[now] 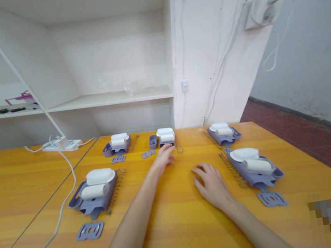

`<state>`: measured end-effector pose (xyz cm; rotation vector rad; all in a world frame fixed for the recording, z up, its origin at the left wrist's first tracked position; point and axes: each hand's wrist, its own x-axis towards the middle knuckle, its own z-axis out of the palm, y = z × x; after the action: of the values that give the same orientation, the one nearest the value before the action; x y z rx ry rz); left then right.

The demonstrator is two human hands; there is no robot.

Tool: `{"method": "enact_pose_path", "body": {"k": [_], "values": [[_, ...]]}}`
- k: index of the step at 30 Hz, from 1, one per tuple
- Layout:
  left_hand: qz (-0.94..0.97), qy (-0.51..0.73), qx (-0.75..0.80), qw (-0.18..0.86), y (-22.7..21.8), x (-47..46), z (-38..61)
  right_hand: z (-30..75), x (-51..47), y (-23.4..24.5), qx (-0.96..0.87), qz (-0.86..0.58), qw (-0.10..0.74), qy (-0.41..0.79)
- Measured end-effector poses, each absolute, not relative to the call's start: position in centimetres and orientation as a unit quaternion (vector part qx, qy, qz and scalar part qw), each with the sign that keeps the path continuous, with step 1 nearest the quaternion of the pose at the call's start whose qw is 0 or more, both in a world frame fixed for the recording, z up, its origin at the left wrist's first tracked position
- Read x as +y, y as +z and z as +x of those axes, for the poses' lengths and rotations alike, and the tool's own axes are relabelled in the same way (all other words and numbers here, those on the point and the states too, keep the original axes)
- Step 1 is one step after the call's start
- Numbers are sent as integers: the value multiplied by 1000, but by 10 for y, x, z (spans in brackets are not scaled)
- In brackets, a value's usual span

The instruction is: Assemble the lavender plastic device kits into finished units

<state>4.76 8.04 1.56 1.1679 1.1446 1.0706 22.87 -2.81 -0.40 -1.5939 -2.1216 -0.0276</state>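
My left hand point(164, 158) reaches forward, fingers stretched out, to the front edge of the middle grey-purple plastic housing point(162, 143). On that housing lie a white roll point(167, 137) and a white oval piece point(164, 131). Beside it are a small grey-purple cup-like part point(153, 142), a flat slotted plate point(148, 154) and a coiled spring point(178, 143). Whether my fingertips touch the housing I cannot tell. My right hand point(212, 184) rests on the tabletop with slightly bent, spread fingers and nothing in it. Closest to it is a long dark spring point(232, 172) by the right front housing point(251, 171).
Similar sets stand at the left front point(98, 204), back left point(121, 148) and back right point(224, 137). A power strip point(63, 145) with a white cable point(70, 172) crosses the left side. Behind the wooden table point(183, 238) rise white shelves point(111, 99) and a pillar.
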Motion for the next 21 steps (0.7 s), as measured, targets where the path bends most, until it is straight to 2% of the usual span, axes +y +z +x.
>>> {"method": "enact_pose_path", "body": {"k": [6,12,18,21], "values": [[441,484,425,625,16,86,46,229,-27,-5,-776,-584,240,-13],[460,475,454,597,17,87,45,229,-27,-5,-774,-585,241,-9],[508,479,561,445,22,76,54,229,-28,-4,-775,-583,243,-5],[592,469,606,249,26,69,59,229,-28,-4,-775,-584,242,-7]]}}
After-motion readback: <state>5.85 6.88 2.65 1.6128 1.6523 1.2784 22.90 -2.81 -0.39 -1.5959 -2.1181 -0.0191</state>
